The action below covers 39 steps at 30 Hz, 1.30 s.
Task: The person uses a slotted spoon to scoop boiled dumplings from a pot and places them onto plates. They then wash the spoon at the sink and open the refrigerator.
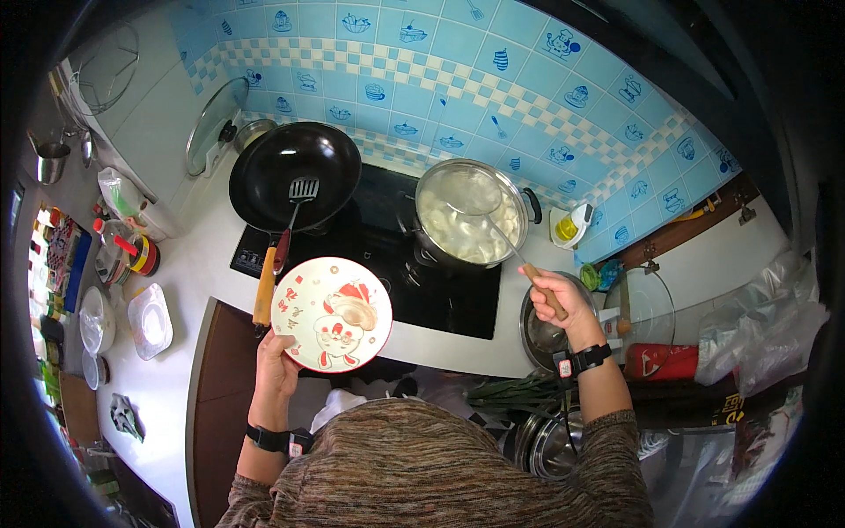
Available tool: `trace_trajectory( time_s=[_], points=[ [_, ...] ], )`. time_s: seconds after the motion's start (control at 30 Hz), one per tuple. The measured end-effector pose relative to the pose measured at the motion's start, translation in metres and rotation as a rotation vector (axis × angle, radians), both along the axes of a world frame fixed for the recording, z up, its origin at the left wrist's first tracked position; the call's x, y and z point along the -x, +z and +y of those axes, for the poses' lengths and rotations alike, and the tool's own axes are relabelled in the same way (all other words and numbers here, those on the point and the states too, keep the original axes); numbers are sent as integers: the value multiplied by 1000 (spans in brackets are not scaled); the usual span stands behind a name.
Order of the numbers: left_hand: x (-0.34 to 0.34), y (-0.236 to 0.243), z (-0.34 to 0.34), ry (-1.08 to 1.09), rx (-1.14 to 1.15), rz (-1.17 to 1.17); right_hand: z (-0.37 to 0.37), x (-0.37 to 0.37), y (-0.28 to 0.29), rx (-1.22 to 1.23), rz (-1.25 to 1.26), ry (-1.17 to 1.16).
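Note:
My left hand (278, 363) grips the near-left rim of a round white plate (334, 312) with a red edge and a cartoon animal print. Nothing lies on the plate, which is in front of the stove. Closed round the wooden handle of a skimmer (476, 192) is my right hand (565, 301). The skimmer's round head is in the steel pot (534, 205) on the right of the stove. Pale dumplings (462, 233) crowd the cloudy water around it; what the skimmer carries is too hazy to tell.
A black wok (295, 167) on the stove's left holds a slotted turner (304, 190); its handle reaches toward me beside the plate. A glass lid (217, 123) leans by the wall. Bottles (141, 253) and a white dish (150, 321) stand left, a metal pan (539, 334) right.

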<state>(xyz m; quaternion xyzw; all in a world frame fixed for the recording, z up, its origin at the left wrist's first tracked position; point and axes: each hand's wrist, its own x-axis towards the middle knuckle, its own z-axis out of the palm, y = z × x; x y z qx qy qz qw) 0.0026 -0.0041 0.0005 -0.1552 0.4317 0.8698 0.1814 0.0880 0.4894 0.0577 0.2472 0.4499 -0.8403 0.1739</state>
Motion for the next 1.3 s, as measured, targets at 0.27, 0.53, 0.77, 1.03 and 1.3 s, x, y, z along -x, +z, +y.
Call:
trace_trajectory(
  time_s=[0.27,0.53,0.77,1.03,1.3],
  points=[
    [-1,1,2,-35,-10,23,5,-60,0,240,31,-96],
    [1,5,7,-60,27,-9,-21,-87,47,-302,-93,96],
    [-3,4,3,-67,34,-8,-34,-42,36,-535,-51,236],
    [-11,4,-11,-24,14,5,-27,5,17,-274,-78,53],
    [-14,4,-16,19,9,-17,-6,2,-3,18,-22,-61]
  ],
)
